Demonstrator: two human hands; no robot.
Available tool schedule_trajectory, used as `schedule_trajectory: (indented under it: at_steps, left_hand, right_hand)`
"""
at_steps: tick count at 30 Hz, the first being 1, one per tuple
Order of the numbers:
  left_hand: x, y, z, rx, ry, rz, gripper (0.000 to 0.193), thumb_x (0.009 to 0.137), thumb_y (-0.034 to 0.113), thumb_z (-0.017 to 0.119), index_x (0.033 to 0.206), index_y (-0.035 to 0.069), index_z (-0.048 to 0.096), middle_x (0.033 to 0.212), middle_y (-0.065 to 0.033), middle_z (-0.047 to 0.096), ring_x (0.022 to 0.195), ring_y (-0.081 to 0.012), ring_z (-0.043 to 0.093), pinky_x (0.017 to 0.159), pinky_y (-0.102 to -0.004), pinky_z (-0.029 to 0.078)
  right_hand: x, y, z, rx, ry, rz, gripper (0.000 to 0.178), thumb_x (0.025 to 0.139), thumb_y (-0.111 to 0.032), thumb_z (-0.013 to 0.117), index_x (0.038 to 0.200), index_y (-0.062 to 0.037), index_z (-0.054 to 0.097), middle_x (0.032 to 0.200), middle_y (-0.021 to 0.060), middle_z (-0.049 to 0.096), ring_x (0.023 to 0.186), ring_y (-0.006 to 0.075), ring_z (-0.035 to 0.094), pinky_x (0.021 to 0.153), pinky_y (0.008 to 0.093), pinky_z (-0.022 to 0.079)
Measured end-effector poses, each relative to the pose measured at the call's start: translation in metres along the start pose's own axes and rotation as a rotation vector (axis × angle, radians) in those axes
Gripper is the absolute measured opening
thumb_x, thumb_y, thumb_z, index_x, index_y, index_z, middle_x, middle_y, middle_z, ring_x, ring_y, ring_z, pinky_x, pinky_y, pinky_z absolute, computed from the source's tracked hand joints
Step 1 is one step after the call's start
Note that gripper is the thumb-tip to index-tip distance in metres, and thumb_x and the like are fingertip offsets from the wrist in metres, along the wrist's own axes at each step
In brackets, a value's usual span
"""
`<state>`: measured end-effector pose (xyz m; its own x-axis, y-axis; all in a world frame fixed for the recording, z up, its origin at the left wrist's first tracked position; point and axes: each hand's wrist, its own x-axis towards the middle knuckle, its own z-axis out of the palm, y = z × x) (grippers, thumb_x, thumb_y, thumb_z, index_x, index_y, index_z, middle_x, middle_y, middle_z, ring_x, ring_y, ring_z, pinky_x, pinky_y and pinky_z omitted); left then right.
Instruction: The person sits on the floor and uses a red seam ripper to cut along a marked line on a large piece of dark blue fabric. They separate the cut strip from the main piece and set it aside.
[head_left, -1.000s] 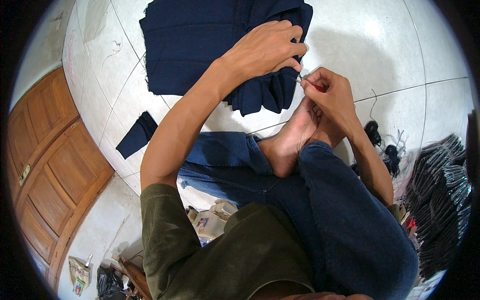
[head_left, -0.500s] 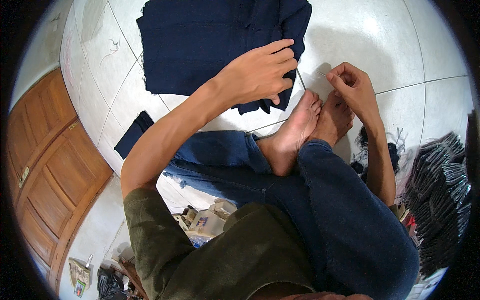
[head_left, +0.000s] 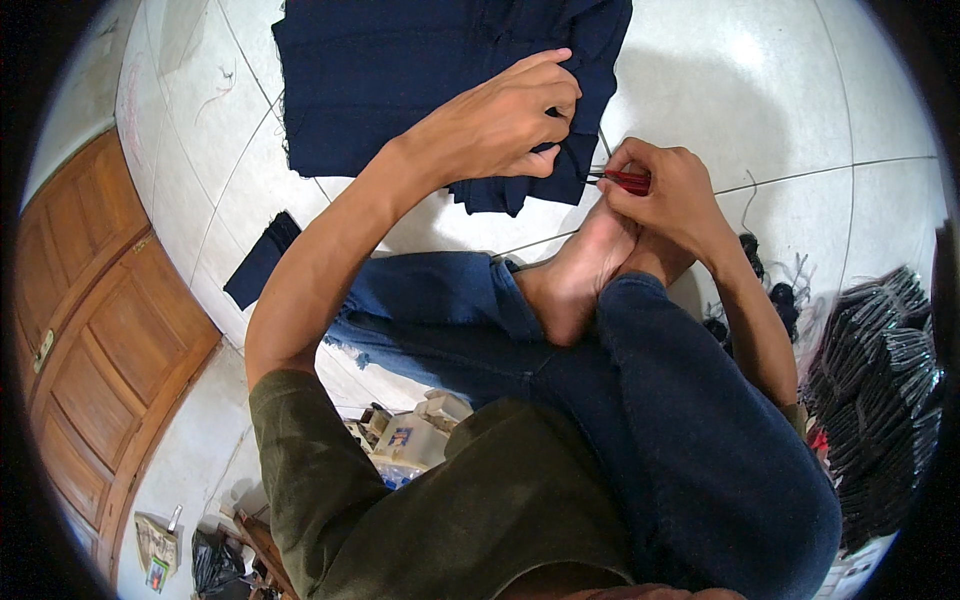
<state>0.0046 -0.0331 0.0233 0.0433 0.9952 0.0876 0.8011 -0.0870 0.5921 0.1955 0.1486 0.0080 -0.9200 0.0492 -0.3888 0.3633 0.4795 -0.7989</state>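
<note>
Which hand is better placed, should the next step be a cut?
Probably the right hand: it holds the red-handled snips, tips pointing toward the navy fabric. The left hand is over the fabric, with no tool visible.

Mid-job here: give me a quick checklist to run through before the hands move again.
1. Red-handled tool gripped in the right hand: ok.
2. Left hand on the dark blue fabric: ok.
3. Tool tips touching the fabric edge: cannot tell; they point toward it, very close.
4. Tool clear of the bare foot: cannot tell; the right hand hides the toes.
5. Whole fabric in view: not ok; the picture's upper edge cuts it off.
6. Black thread clump apart from the fabric: ok.
</note>
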Motion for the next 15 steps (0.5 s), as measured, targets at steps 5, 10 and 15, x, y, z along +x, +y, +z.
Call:
schedule_trajectory:
  at_steps: [5,10,15]
  left_hand:
    - [0.0,0.0,0.004,-0.017,0.04,-0.003,0.007,0.072,0.005,0.076,0.075,-0.001,0.073,0.096,-0.0103,0.065,0.116,-0.0275,0.063,0.124,-0.0517,0.035]
    - [0.0,0.0,0.004,-0.014,0.039,-0.003,0.008,0.072,0.005,0.076,0.076,-0.001,0.074,0.097,-0.0111,0.066,0.116,-0.0272,0.063,0.124,-0.0516,0.035]
    - [0.0,0.0,0.006,-0.001,0.038,-0.026,0.009,0.072,0.006,0.076,0.077,-0.001,0.074,0.098,-0.0118,0.066,0.116,-0.0269,0.063,0.124,-0.0512,0.035]
  right_hand:
    - [0.003,-0.002,0.008,-0.042,-0.009,-0.002,0.028,0.083,-0.035,0.079,0.09,-0.0084,0.073,0.077,0.0118,0.075,0.074,0.0305,0.075,0.072,0.0415,0.058]
    - [0.005,-0.002,0.013,-0.023,0.014,-0.034,0.025,0.081,-0.027,0.08,0.089,-0.0038,0.073,0.074,0.0112,0.073,0.066,0.0219,0.072,0.067,0.0328,0.056]
    - [0.005,-0.005,0.013,-0.016,-0.004,-0.018,0.024,0.081,-0.025,0.08,0.088,-0.0035,0.073,0.074,0.0107,0.074,0.066,0.021,0.072,0.067,0.0322,0.056]
